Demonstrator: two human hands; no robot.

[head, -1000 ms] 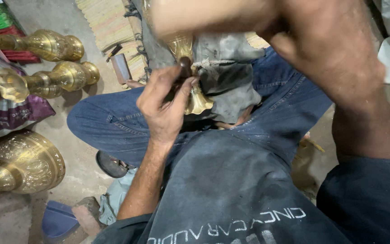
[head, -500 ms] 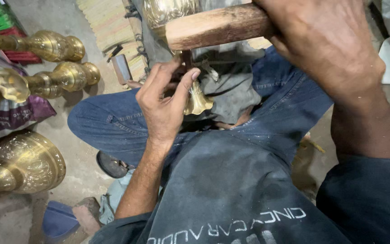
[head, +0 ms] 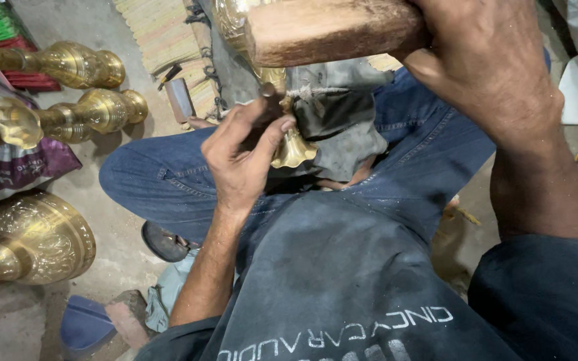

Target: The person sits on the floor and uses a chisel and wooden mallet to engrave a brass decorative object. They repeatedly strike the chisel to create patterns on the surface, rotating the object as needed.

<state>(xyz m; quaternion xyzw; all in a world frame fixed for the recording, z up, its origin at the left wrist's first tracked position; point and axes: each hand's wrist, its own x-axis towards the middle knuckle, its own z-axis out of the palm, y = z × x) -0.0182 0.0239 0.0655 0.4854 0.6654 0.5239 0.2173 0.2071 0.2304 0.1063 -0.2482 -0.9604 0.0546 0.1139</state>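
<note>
I sit cross-legged in blue jeans. My left hand [head: 245,157] pinches a short dark metal punch [head: 270,101] against a brass piece [head: 294,148] that rests on a grey cloth [head: 332,113] in my lap. The brass piece widens upward toward the top edge. My right hand [head: 486,63] grips a thick wooden mallet [head: 332,28], held high and close to the camera, just above the punch. The mallet hides part of the brass piece.
Several ornate brass vessels lie on the floor at left: two slender ones [head: 68,63], [head: 78,113] and a large engraved one [head: 31,241]. A woven mat [head: 158,33] lies beyond my knee. A dark shoe [head: 165,242] and a blue slipper [head: 85,324] lie beside my left leg.
The wooden mallet in my right hand has come into view and dropped lower toward the punch. My left hand holds its place on the brass piece.
</note>
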